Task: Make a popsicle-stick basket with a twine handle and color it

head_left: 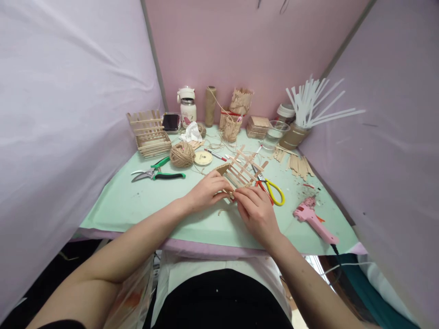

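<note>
One small stick frame (243,174), pinched along its near side

The frame sits at the middle of the bench (137,208), left of the scissors (283,196). The left hand (213,189) grasps its near left corner, just beside the cardboard (222,169); the right hand (255,210) closes its fingertips on the near edge. What exactly lies under that grip is too small to tell, and so is whether the frame rests on the bench.

The thin sticks look easy to snap or pull loose if both hands squeeze or twist unevenly. Scissors just beyond the right hand could snag the frame if it slid right. Farther right, the glue gun (308,217) lies on its side near the edge; a tug on its cord (335,250) might drag it off, and a hot nozzle could burn a straying wrist.
</note>
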Available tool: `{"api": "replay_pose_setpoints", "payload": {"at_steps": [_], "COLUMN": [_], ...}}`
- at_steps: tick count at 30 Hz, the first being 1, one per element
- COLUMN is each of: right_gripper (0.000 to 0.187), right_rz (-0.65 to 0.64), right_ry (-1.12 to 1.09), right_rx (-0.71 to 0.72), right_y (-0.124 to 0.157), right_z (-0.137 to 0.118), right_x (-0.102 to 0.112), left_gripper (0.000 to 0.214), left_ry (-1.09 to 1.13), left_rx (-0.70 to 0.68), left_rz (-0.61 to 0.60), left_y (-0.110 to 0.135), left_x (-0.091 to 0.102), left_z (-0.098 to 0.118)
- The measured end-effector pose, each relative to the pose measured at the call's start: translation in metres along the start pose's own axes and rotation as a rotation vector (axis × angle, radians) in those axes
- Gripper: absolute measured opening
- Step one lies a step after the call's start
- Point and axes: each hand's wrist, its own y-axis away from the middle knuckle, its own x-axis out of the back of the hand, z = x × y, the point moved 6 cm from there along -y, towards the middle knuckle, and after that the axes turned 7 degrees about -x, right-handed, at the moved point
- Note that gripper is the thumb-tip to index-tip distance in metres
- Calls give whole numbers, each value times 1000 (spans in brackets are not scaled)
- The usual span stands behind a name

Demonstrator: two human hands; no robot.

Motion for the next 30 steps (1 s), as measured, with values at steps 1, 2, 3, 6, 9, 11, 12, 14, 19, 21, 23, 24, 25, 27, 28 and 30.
{"api": "replay_pose_setpoints", "payload": {"at_steps": [1, 2, 3, 6, 9, 11, 12, 14, 19, 21, 23, 24, 25, 27, 28, 30], "right_gripper": [22, 22, 23, 23, 22, 22, 23, 24, 25, 25, 24, 23, 22, 21, 20, 18], "right_rz": [-1, -2, -2, -4, -7, -8, -7, -9, -16, -7, 3, 5, 3, -7, -12, -14], "right_ry": [-6, -12, -17, -31, -41, -50, -57, -78, -156, -166, -168, -170, -174, -183, -185, -186], "right_rx": [-1, -4, -7, -15, -24, -30, -33, -38, -76, -101, -129, -142, -152, -164, -166, -165], "right_y": [0, 1, 1, 2, 2, 2, 1, 2, 2, 3, 3, 3, 3, 3, 3, 3], "right_z": [1, 1, 2, 3, 4, 4, 3, 4, 8, 10, 13, 14, 15, 17, 17, 17], "right_x": [0, 0, 0, -1, -1, -1, -1, 0, 2, 4, 6, 6, 7, 6, 5, 4], "left_gripper": [15, 15, 16, 17, 19, 19, 19, 17, 13, 13, 15, 16, 18, 19, 19, 17], "left_ry": [5, 10, 14, 25, 24, 23, 24, 30, 30, 30, 26, 19, 11, -6, -10, -6], "left_rx": [-6, -14, -22, -28, -13, 5, 13, 19, 29, 25, 13, 8, 7, 12, 19, 37], "left_rz": [1, 2, 2, -11, -22, -25, -29, -39, -45, -46, -44, -46, -50, -70, -86, -124], "left_y": [0, -1, -1, -3, -4, -4, -5, -5, -8, -9, -9, -9, -10, -11, -12, -15], "left_x": [0, 1, 1, 2, 1, 2, 2, 2, 4, 4, 5, 5, 5, 5, 5, 6], "left_z": [0, 1, 1, 3, 3, 2, 2, 3, 5, 5, 5, 5, 5, 4, 4, 4]}}
